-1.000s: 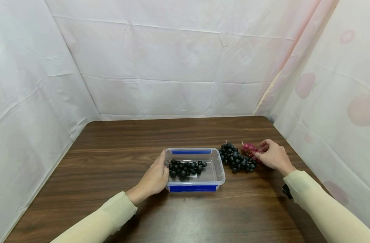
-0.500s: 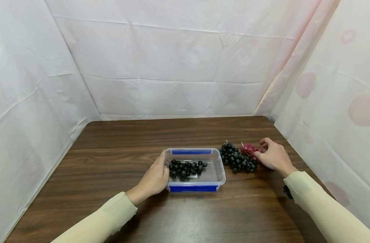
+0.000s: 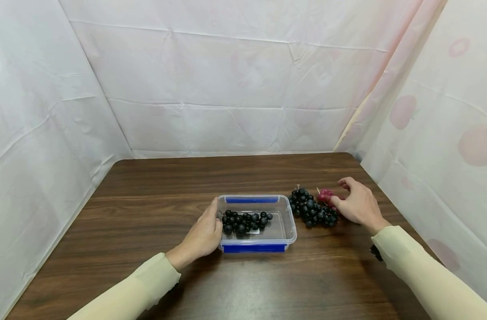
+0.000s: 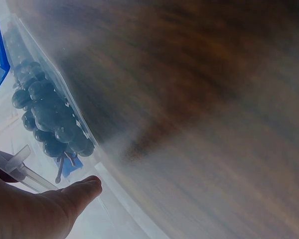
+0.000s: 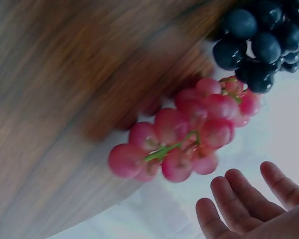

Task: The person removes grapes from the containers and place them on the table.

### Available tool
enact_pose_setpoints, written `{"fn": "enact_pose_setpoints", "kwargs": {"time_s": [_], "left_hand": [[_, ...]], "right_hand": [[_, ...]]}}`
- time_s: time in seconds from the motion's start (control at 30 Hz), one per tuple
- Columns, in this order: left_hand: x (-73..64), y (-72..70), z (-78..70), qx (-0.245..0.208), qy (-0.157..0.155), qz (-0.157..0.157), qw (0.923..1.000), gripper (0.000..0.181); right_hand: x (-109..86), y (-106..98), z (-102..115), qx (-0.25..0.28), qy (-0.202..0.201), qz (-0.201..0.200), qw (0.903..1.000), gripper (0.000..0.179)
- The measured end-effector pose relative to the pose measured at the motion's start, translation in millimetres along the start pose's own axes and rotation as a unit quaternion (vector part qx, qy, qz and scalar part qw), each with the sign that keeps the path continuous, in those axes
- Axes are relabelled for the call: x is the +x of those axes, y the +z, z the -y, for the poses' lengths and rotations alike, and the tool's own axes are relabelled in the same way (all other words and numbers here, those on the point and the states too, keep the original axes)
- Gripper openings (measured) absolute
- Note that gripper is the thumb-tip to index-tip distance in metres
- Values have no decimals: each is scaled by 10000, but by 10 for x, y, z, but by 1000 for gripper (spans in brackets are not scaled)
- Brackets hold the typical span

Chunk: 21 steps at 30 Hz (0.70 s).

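A clear plastic food container [image 3: 283, 222] with blue latches stands mid-table, a bunch of black grapes [image 3: 243, 222] lying inside it. Against its left end rests my left hand [image 3: 203, 229], fingers straight along the wall; in the left wrist view the thumb [image 4: 82, 193] touches near the corner. To the container's right lie more black grapes [image 3: 309, 206], beside a bunch of red grapes [image 3: 326, 195] with a green stem. My right hand [image 3: 359, 204] hovers at the red grapes' right side and partly hides them. In the right wrist view its loose fingers [image 5: 234, 196] are apart from the grapes.
The dark wood table [image 3: 155, 186] has its far edge near a white sheet [image 3: 227, 89]. A printed curtain [image 3: 447, 133] hangs along the right side, close to the right arm.
My right hand has shifted slightly left and up over the red grapes, covering more of them. The left hand and container have stayed in place.
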<state>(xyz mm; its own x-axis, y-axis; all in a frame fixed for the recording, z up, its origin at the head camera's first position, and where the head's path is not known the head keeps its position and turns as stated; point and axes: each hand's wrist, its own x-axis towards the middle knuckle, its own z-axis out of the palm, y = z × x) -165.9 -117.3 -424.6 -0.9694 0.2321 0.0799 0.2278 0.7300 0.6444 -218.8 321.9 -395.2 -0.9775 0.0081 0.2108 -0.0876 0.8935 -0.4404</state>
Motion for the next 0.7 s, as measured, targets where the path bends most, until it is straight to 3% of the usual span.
{"fn": "enact_pose_setpoints", "kwargs": {"time_s": [0.23,0.7], "left_hand": [[-4,-1,-2,8,-4,2,10000,66],[4,6,14,11,-10,24,10000,66]], "right_hand": [[-43,9,158,48,-357,-234,9991,49],[-61,58,256,232,-743,-341,9964,55]]}}
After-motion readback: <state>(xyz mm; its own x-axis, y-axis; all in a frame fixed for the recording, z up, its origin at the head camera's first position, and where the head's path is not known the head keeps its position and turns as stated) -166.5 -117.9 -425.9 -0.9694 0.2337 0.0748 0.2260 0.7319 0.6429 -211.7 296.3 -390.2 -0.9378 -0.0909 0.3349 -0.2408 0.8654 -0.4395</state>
